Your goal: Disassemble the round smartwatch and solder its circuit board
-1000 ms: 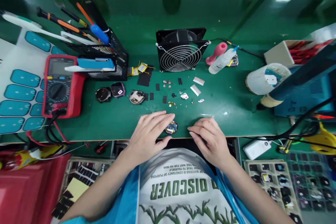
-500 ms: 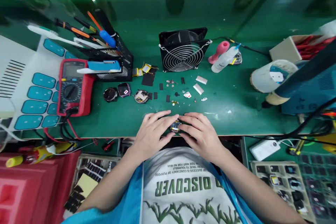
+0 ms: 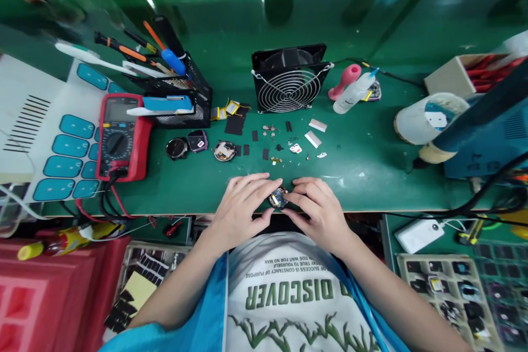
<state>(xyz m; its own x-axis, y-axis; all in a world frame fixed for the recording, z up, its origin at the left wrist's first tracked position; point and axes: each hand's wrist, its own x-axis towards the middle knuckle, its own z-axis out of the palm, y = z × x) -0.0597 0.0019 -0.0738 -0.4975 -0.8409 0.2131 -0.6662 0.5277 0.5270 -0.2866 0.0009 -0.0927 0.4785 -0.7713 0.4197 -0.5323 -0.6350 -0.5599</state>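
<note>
Left hand [image 3: 242, 203] grips round device [image 3: 278, 198]; right hand [image 3: 315, 204] touches its edge, grip unclear. Circuitry [image 3: 280, 196] exposed, device apparently not yet closed; loose parts [image 3: 296, 148] beyond hands.

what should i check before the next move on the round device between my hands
1. Left hand at the round device: ok, curved around its left side.
2. Right hand pinching it: cannot tell; the fingers reach its right side.
3. Device well inside the bench edge: not ok, it sits close to the front.
4. Small loose parts clear of both hands: ok, lying farther back.
5. Device undamaged: cannot tell, detail too small.
</note>
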